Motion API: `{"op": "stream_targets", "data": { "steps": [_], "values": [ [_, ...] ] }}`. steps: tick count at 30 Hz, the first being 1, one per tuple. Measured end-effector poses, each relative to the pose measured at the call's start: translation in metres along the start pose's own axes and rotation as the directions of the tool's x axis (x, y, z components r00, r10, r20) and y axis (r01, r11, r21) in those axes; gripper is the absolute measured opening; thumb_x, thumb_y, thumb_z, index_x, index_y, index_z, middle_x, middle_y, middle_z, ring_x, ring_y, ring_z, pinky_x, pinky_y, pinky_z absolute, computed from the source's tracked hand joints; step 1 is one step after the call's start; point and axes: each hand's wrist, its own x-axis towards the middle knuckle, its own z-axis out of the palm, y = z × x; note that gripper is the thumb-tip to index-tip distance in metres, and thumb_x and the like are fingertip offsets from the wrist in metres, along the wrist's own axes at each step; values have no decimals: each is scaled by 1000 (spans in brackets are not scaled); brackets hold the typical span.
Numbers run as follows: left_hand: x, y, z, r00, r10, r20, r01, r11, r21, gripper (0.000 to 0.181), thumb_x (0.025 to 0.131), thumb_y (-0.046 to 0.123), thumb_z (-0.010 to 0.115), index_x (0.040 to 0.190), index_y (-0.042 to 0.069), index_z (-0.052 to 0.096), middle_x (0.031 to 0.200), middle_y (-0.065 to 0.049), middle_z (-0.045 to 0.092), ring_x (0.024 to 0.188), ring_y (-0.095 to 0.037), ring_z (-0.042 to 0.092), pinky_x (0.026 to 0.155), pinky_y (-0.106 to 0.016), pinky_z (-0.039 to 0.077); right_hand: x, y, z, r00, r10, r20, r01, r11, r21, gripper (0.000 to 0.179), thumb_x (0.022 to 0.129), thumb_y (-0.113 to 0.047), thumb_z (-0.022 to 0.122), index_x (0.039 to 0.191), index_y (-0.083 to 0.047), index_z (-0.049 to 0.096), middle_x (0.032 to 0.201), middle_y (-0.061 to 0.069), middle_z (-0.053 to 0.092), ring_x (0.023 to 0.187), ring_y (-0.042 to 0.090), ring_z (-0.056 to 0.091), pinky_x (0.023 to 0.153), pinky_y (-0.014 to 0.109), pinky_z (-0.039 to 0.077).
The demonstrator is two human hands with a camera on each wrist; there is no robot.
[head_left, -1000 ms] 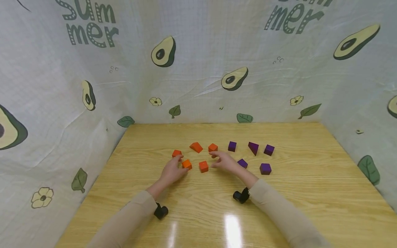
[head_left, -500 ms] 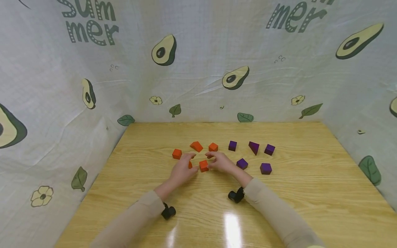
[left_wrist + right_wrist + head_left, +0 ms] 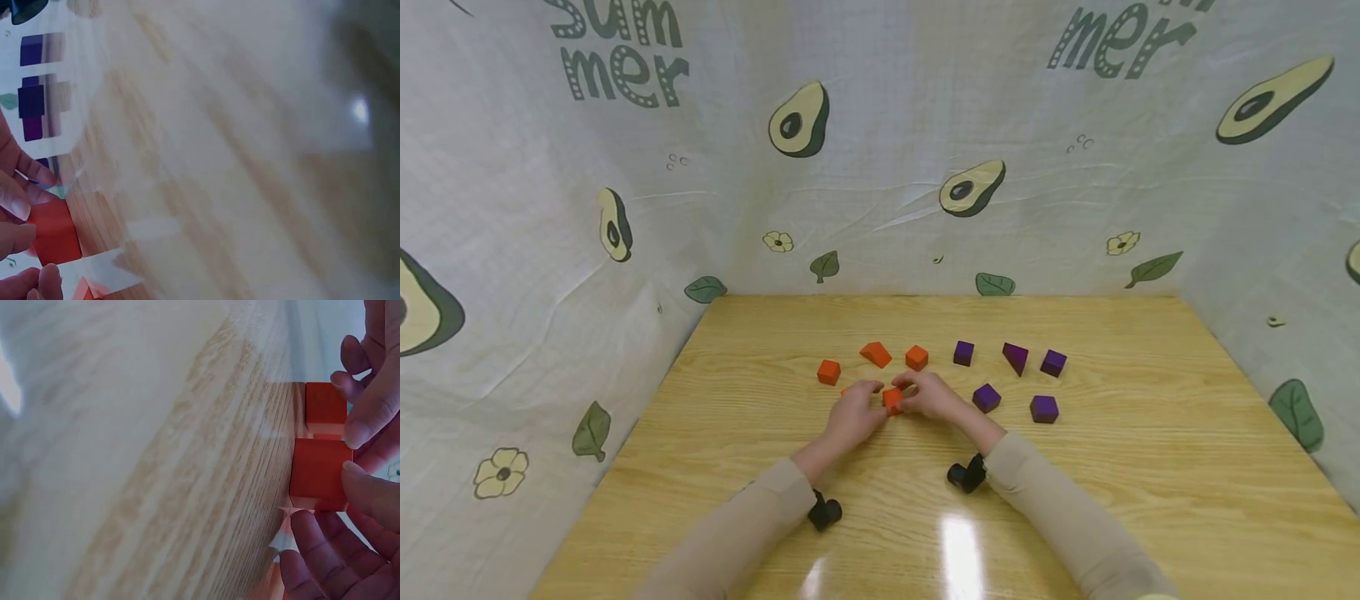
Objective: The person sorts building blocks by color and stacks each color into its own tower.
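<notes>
Both hands meet at an orange cube (image 3: 892,398) standing on the wooden table. My right hand (image 3: 931,397) has its thumb on the cube's edge and its fingers along the right side, pinching it, as the right wrist view shows. From the left comes my left hand (image 3: 854,417), fingers relaxed and spread, thumb tip right at the cube's edge. In the left wrist view the same red-orange cube (image 3: 56,231) lies between the two hands. A second orange cube (image 3: 325,406) sits behind it, mostly covered by the left hand in the head view.
Farther back are an orange cube (image 3: 829,372), an orange wedge (image 3: 876,354) and another orange block (image 3: 917,357). Purple blocks stand to the right, including a cube (image 3: 1044,408), a wedge (image 3: 1015,357) and a block (image 3: 987,397) near my right forearm. A printed cloth (image 3: 880,167) encloses the table.
My left hand has moved right, past the left orange cubes, to the middle one. My right hand has moved slightly left and closed its fingers about that cube. The blocks have stayed put.
</notes>
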Motion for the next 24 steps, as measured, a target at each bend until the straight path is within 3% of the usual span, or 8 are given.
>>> {"op": "stream_targets", "data": {
  "steps": [16, 24],
  "values": [
    [13, 3, 4, 996, -31, 87, 30, 999, 15, 32, 82, 16, 69, 110, 1, 64, 107, -11, 65, 101, -25, 59, 83, -39, 47, 0, 2, -2, 997, 72, -7, -72, 997, 1, 32, 82, -4, 66, 113, -1, 61, 107, 11, 63, 85, 16, 58, 70, 25, 48],
    [17, 7, 2, 992, -30, 125, 34, 999, -32, 33, 83, 12, 67, 114, 0, 61, 113, -12, 62, 107, -26, 56, 88, -41, 45, -1, 6, -5, 998, 68, -6, -68, 998, -12, 35, 81, -4, 67, 115, -1, 59, 106, 12, 63, 83, 16, 57, 70, 26, 47]
  ]
}}
